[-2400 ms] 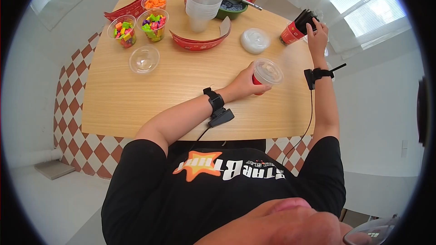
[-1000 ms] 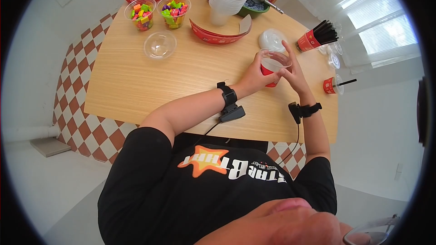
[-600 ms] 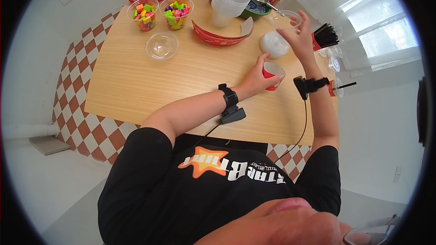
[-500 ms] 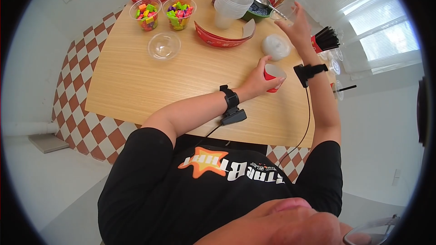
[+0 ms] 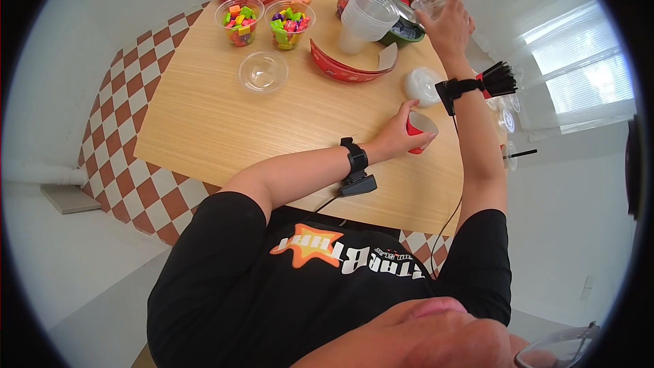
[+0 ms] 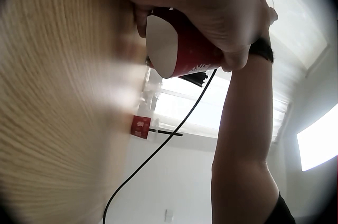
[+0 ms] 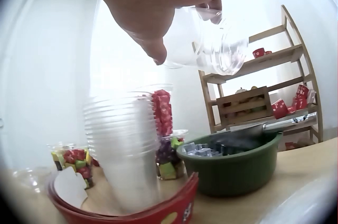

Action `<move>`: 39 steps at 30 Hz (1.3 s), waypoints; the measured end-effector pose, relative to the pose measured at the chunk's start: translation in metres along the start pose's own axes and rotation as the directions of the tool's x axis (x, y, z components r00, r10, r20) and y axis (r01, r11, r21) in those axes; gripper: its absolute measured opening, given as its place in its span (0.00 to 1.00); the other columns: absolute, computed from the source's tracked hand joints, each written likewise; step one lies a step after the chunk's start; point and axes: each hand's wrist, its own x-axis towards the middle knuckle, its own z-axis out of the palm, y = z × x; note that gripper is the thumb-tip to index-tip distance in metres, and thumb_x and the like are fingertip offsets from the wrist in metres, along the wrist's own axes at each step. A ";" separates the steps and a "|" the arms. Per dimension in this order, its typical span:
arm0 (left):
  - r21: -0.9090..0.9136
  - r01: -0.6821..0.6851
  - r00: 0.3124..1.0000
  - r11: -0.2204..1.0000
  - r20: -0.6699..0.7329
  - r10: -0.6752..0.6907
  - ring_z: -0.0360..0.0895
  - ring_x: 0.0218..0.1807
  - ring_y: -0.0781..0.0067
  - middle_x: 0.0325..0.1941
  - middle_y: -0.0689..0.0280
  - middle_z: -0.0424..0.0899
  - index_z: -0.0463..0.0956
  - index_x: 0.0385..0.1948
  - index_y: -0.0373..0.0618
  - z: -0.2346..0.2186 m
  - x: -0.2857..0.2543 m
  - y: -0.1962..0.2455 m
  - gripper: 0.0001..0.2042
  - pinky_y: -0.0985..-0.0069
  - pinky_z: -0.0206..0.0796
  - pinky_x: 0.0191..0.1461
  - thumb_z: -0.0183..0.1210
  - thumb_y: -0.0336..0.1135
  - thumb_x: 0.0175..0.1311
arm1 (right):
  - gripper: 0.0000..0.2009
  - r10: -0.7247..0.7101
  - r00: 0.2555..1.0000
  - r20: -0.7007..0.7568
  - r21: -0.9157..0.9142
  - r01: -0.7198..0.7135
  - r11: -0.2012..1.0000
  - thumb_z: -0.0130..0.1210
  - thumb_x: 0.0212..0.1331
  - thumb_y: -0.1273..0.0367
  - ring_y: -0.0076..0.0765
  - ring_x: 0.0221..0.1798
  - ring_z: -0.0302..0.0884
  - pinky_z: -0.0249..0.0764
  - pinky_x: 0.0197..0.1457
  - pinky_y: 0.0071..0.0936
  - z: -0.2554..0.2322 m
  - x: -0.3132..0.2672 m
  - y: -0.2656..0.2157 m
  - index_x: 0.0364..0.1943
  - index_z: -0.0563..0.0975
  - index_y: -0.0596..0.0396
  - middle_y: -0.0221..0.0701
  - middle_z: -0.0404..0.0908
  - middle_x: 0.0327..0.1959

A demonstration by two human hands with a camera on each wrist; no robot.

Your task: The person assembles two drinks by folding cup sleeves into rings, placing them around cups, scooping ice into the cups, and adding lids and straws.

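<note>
My left hand grips a red paper cup sleeve with a white inside, close over the wooden table near its right side. My right hand is raised over the far right of the table, its fingers holding a clear plastic cup by the side. In the right wrist view the cup is tilted and see-through, above a green bowl with bluish-grey pieces and a metal scoop. A stack of clear cups stands left of the bowl.
Flat curved red sleeves lie in front of the stack. Nearby are white-looking stacked lids, black straws in a red-sleeved cup, and a loose clear lid. Cups of colourful pieces stand at the far left. A wooden shelf is behind.
My right hand left the straw cup, reached the cup in my left hand, lifted the clear cup out of the red sleeve and carried it toward the green bowl. The left hand kept the sleeve.
</note>
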 end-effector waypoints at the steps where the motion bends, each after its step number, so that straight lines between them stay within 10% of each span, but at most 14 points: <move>1: -0.009 0.011 1.000 1.000 0.004 -0.011 0.74 0.59 0.65 0.59 0.52 0.73 0.48 0.70 0.38 0.000 -0.001 0.002 0.46 0.69 0.68 0.63 0.69 0.49 0.59 | 0.43 0.040 0.990 -0.137 0.124 -0.023 0.992 0.73 0.46 0.54 0.45 0.64 0.70 0.61 0.66 0.56 -0.009 0.003 -0.008 0.66 0.62 0.49 0.34 0.74 0.59; 4: -0.020 0.023 1.000 1.000 0.013 -0.023 0.74 0.59 0.65 0.58 0.53 0.73 0.49 0.69 0.39 0.000 0.001 0.001 0.44 0.69 0.68 0.62 0.69 0.48 0.59 | 0.38 0.202 0.979 -0.004 0.635 -0.153 0.757 0.71 0.51 0.53 0.44 0.61 0.74 0.68 0.64 0.41 -0.031 0.010 -0.028 0.58 0.63 0.61 0.46 0.74 0.58; 7: -0.059 0.038 0.999 0.998 0.039 -0.036 0.74 0.59 0.66 0.57 0.55 0.74 0.51 0.68 0.41 -0.001 -0.001 0.009 0.42 0.69 0.68 0.62 0.69 0.46 0.60 | 0.39 0.125 0.991 -0.056 0.745 -0.042 0.666 0.72 0.49 0.49 0.42 0.58 0.76 0.73 0.58 0.30 -0.016 0.007 -0.045 0.52 0.64 0.64 0.48 0.74 0.56; 9: -0.098 0.052 0.997 0.994 0.058 -0.047 0.74 0.60 0.66 0.57 0.56 0.74 0.51 0.67 0.42 -0.002 -0.001 0.009 0.40 0.68 0.68 0.63 0.69 0.46 0.60 | 0.38 0.143 0.985 -0.098 0.757 -0.019 0.653 0.73 0.44 0.45 0.46 0.48 0.76 0.71 0.53 0.37 -0.007 0.001 -0.057 0.47 0.68 0.60 0.45 0.78 0.49; 16: -0.082 -0.053 0.998 0.995 0.025 0.055 0.76 0.57 0.63 0.56 0.54 0.76 0.50 0.67 0.42 0.000 0.003 -0.002 0.42 0.67 0.69 0.60 0.69 0.46 0.58 | 0.47 -0.008 0.988 0.155 0.589 -0.086 0.804 0.67 0.50 0.44 0.52 0.65 0.72 0.67 0.65 0.38 0.007 -0.014 -0.062 0.66 0.62 0.64 0.49 0.73 0.62; 22: -0.065 -0.045 0.999 0.997 0.004 0.045 0.72 0.61 0.62 0.60 0.52 0.71 0.45 0.70 0.41 0.000 0.004 -0.008 0.46 0.66 0.67 0.63 0.69 0.46 0.58 | 0.44 -0.048 0.969 0.244 0.737 -0.153 0.659 0.64 0.57 0.48 0.52 0.69 0.67 0.61 0.72 0.40 -0.040 -0.043 -0.033 0.69 0.60 0.65 0.52 0.67 0.68; 28: -0.037 -0.181 0.983 0.983 -0.052 0.179 0.68 0.65 0.59 0.64 0.50 0.67 0.41 0.72 0.39 0.002 0.001 0.002 0.49 0.66 0.61 0.68 0.70 0.43 0.57 | 0.33 0.004 0.785 0.620 0.654 -0.519 0.550 0.58 0.66 0.55 0.44 0.68 0.69 0.66 0.69 0.37 -0.092 -0.133 0.030 0.69 0.62 0.61 0.47 0.70 0.66; 33: 0.115 -0.384 0.923 0.916 0.067 0.378 0.62 0.70 0.63 0.66 0.54 0.64 0.37 0.74 0.43 0.002 0.000 0.001 0.51 0.65 0.60 0.70 0.70 0.41 0.58 | 0.23 0.065 0.445 0.893 0.446 -0.895 0.009 0.49 0.73 0.56 0.32 0.52 0.80 0.77 0.54 0.32 -0.115 -0.208 0.043 0.63 0.70 0.58 0.35 0.78 0.54; 39: 0.252 -0.447 0.863 0.858 0.375 0.339 0.55 0.74 0.65 0.73 0.55 0.58 0.47 0.75 0.44 0.002 -0.019 0.033 0.42 0.66 0.56 0.72 0.65 0.42 0.63 | 0.22 0.217 0.731 0.647 0.755 -0.653 -0.053 0.51 0.71 0.62 0.33 0.54 0.79 0.75 0.59 0.30 -0.156 -0.250 0.026 0.64 0.69 0.59 0.34 0.76 0.57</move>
